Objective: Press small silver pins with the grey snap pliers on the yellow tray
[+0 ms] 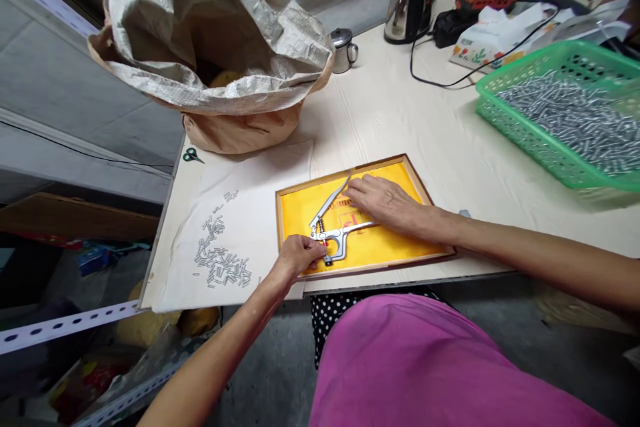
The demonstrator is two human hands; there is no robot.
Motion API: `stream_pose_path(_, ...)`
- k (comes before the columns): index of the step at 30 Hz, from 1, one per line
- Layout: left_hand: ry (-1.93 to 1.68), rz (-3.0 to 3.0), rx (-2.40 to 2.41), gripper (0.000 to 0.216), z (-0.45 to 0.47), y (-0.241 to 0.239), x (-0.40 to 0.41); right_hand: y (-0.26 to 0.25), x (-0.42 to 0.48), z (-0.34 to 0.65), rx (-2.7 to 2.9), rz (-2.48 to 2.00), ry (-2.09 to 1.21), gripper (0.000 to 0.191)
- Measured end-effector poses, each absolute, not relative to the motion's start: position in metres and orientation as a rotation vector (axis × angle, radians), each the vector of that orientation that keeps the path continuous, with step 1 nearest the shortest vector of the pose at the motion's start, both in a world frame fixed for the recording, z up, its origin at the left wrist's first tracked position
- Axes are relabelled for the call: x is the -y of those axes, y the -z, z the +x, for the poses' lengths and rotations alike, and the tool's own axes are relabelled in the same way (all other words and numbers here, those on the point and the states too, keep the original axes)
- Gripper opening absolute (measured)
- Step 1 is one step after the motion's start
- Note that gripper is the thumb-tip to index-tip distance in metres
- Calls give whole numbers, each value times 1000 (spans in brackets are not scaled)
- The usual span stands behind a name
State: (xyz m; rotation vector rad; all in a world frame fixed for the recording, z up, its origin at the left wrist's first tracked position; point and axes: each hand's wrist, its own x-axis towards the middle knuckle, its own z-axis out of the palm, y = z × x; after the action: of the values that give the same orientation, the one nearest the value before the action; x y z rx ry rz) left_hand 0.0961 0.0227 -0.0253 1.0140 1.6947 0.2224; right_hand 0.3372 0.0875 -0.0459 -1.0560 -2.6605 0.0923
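Silver spring-loaded pliers [342, 235] with two long handles and a C-shaped jaw lie over a yellow sheet with red print [395, 243] inside a shallow wooden-edged tray [431, 193]. My right hand [383, 200] rests over the handles, its fingers curled around them. My left hand [300, 255] is closed in a pinch at the jaw end, beside a small dark tip. Whatever sits between those fingertips is too small to make out. Left of the tray, several small metal pins [227, 268] lie scattered on a white sheet [183, 267].
A big open woven sack [240, 130] stands at the back left, near green-handled scissors [193, 155]. At right sits a green basket [530, 140] heaped with small metal parts [575, 117]. Behind are a metal mug [342, 52], a kettle [411, 0] and a black cable [450, 85].
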Motion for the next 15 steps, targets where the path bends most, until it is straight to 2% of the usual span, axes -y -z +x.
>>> stream_pose_path(7,-57,1190,-1719,30,96,26,-25,53,-120,327,2747,-983,137,28)
stream_pose_path(15,-149,1011,-1692,31,97,27,-20,60,-135,325,2874,-862,107,28)
